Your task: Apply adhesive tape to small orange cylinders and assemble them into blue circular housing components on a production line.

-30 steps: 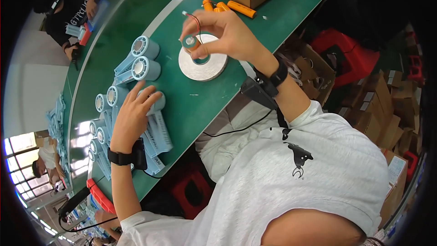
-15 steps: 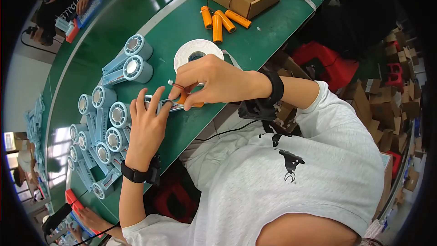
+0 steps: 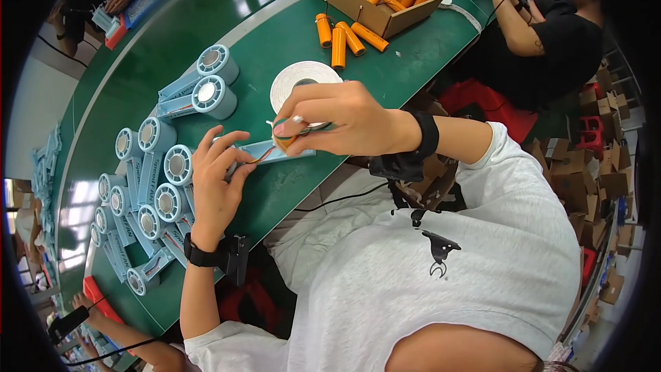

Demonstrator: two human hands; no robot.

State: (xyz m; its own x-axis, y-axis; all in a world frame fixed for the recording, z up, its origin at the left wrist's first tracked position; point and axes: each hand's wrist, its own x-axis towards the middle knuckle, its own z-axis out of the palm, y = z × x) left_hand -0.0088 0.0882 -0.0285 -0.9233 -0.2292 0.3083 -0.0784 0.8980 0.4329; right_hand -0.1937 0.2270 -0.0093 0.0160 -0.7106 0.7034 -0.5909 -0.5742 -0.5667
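My left hand [image 3: 219, 182] curls over the head end of a light blue handheld fan housing [image 3: 297, 152] lying on the green table near its front edge. Most of that end is hidden under my fingers. Red and dark wires [image 3: 263, 156] run from beside my left fingers toward my right hand. With thumb and fingers pinched, my right hand [image 3: 348, 122] holds an orange cylindrical battery [image 3: 284, 143] tilted above the housing's open handle. A small white connector [image 3: 297, 119] shows at my right fingers. Behind that hand lies a roll of white tape [image 3: 289, 83].
Several similar blue fans [image 3: 165, 203] crowd the table at the left, and two more [image 3: 215, 96] lie farther back. Loose orange batteries [image 3: 338, 48] lie before a cardboard box [image 3: 396, 22] full of them. Co-workers sit at the far left, lower left and upper right.
My right hand has raised and tilted the battery off the housing, baring more of the handle and wires. My left hand stays on the fan's head end. The whole view has shifted slightly.
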